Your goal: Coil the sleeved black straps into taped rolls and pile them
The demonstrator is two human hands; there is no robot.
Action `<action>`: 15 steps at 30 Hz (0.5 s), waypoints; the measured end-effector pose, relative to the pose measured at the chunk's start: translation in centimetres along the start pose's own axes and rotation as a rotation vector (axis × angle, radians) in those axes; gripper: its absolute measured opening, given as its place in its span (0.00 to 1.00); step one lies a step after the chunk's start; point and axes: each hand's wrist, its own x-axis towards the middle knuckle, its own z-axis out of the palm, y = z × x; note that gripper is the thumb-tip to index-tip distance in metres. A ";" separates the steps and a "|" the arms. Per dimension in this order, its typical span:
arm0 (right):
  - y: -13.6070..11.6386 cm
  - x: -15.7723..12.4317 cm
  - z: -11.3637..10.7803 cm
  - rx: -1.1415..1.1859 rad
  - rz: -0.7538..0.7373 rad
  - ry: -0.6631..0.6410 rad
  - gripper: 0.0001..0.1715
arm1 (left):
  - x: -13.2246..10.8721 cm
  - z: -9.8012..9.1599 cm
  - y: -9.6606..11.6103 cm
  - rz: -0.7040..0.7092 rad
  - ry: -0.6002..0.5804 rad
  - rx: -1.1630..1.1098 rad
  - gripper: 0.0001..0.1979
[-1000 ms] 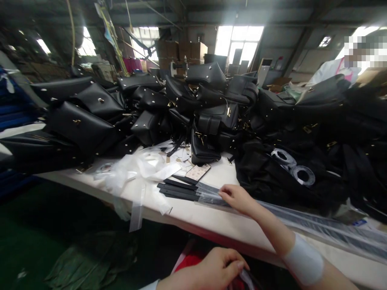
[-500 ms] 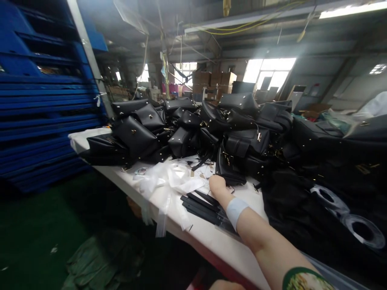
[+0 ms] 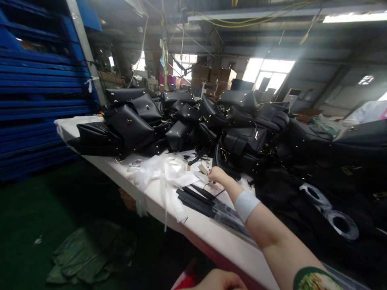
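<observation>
Tan and flat, a scrap [image 3: 203, 169] lies by the right hand [image 3: 216, 175], near black strips [image 3: 195, 202] partly under clear film [image 3: 229, 217]; I cannot tell what this or the left hand [image 3: 223, 280] grips.

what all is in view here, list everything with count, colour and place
table: one, white, centre
bags: many, black, heaped on the table
sheeting: one tangle, white, table's near left
strips: several, black, near edge, partly in clear plastic
scraps: several, brown and white, mid-table
flat rectangle: one, pinkish, by the strips
rolls: two, whitish, right, on black fabric
pallet-like stack: one, blue, left
crumpled sheet: one, green, floor
boxes: several, brown, background
windows: several, bright, background
tube light: one, white, top right
right hand: one, by the scraps, grip unclear
left hand: one, bottom edge, partly cut off
</observation>
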 end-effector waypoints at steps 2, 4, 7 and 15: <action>0.9 -0.5 -0.3 0.097 -0.005 -0.035 0.09 | -0.2 0.2 1.1 0.060 -0.015 0.084 0.32; 1.9 -1.5 -0.4 0.194 -0.023 -0.010 0.14 | -0.6 0.4 2.2 0.078 -0.003 0.146 0.28; 3.6 -4.2 -0.4 0.326 -0.040 0.090 0.15 | -1.1 0.7 3.5 0.047 0.063 0.215 0.21; 9.9 -23.0 1.5 0.821 -0.122 0.228 0.13 | -0.3 1.0 3.4 -0.143 0.037 -0.104 0.29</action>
